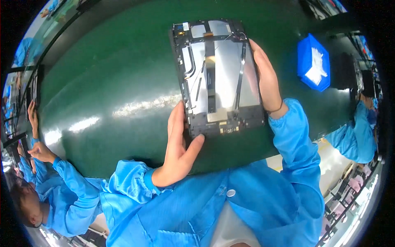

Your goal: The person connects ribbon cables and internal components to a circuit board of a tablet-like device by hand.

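An opened tablet [230, 78] with its silver plates, black cables and dark frame exposed is held up over the green work surface. My left hand [179, 150] grips its lower left corner, the thumb resting on the near edge and the fingers along the left side. Along the right edge, my right hand [266, 76] holds the tablet, its fingers partly hidden behind it. Both of my forearms are in blue sleeves.
A blue bin [313, 61] with white pieces in it stands on the green table [115, 74] at the right. At the left, a person in blue [68, 197] sits with hands near the table edge. Another blue sleeve [356, 136] shows at the far right.
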`<state>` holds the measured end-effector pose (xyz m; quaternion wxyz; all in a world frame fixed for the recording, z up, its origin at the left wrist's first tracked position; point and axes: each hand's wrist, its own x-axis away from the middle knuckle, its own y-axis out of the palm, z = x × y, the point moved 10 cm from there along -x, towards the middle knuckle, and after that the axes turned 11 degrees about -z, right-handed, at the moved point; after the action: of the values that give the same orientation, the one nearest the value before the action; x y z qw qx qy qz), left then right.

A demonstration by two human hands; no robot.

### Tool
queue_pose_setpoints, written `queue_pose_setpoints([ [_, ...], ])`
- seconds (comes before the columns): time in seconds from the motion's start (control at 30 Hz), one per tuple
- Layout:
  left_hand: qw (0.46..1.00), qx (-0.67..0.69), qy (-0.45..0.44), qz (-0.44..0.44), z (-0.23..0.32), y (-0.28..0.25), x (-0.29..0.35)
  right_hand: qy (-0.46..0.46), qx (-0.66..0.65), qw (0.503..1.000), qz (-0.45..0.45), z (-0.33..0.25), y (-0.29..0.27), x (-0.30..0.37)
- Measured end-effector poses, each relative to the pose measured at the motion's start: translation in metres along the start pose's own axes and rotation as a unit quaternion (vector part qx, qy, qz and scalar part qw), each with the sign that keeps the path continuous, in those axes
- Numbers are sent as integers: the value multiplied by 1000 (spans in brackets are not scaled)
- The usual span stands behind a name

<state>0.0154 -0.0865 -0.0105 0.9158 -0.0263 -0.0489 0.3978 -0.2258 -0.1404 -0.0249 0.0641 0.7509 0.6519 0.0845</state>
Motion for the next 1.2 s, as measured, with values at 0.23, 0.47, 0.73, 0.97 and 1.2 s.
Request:
queue_pose_setpoints([
  [0.23, 934, -348, 69, 34, 43, -30, -14, -128, 302, 944, 26, -31, 1, 32],
  [0.47, 887, -407, 220, -15, 64, -4, -66, -265, 545, 795, -27, -83, 47, 54],
  [0.73, 721, -546, 425, -38, 69, 26, -5, -195, 493, 815, -234, -50, 101, 70],
  [0.97, 708, -545, 448, -12, 69, 27, 0, -201, 521, 788, -260, -48, 108, 72],
  [1.2, 679, -575, 455, 39, 75, 25, -2, -168, 488, 813, -267, -47, 100, 68],
])
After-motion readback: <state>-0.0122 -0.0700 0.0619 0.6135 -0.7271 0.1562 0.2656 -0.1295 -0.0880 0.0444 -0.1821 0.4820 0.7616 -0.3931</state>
